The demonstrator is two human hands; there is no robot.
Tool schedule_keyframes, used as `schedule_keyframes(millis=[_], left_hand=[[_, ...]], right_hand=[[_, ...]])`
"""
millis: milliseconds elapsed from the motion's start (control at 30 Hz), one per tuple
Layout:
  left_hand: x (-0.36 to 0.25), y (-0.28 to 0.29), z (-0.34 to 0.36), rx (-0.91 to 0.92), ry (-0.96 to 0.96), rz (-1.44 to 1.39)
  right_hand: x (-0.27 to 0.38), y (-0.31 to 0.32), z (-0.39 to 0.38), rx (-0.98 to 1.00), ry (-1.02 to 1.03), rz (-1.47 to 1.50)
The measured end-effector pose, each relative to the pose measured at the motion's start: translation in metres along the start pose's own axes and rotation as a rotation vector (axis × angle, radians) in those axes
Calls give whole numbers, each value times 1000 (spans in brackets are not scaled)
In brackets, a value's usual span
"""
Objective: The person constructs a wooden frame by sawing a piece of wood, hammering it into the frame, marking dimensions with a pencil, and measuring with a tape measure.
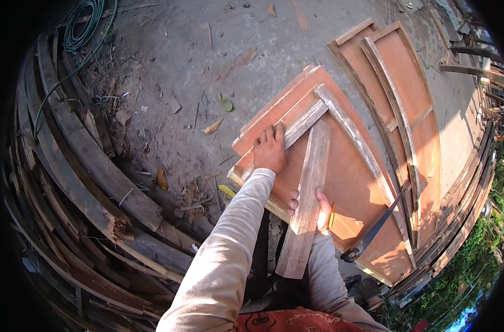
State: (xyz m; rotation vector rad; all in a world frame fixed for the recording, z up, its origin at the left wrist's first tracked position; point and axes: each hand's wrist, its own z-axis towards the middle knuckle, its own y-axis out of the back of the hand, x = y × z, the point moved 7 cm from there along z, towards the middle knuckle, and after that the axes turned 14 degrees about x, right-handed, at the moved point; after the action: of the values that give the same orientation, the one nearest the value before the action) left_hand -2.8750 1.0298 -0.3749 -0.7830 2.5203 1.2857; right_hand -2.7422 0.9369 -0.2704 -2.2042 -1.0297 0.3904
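Observation:
A short wooden board (pixel 306 205) slants across a framed plywood panel (pixel 346 166). My right hand (pixel 323 211) is closed round the board, thumb on one side and fingertips on the other. An orange pencil (pixel 332 215) sticks up beside that thumb; how it is held is hidden. At the panel's left end, my left hand (pixel 270 148) has its fingers bent over a wooden batten (pixel 307 124) and grips it. One end of the board lies close to this batten. Across the panel's right part rests a handsaw (pixel 376 228), its dark handle toward me.
Two more framed panels (pixel 402 83) lie beyond on the right. Stacked old planks (pixel 80 160) run along the left, with a coiled green hose (pixel 85 25) at the far left. More timber (pixel 457 216) lines the right, beside green plants (pixel 462 265). Dry leaves (pixel 213 126) dot the ground.

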Motion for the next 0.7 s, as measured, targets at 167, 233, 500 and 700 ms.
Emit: schedule_keyframes(millis=[167, 233, 500, 700], left_hand=[[-6, 3, 5, -8, -11, -18], [-2, 6, 5, -8, -1, -27], [4, 12, -2, 7, -7, -73], [14, 4, -11, 41, -2, -60]], right_hand=[[14, -2, 0, -8, 54, 12], [15, 3, -5, 42, -22, -25], [-65, 20, -71, -209, 51, 3], [-135, -6, -62, -119, -319, -34]])
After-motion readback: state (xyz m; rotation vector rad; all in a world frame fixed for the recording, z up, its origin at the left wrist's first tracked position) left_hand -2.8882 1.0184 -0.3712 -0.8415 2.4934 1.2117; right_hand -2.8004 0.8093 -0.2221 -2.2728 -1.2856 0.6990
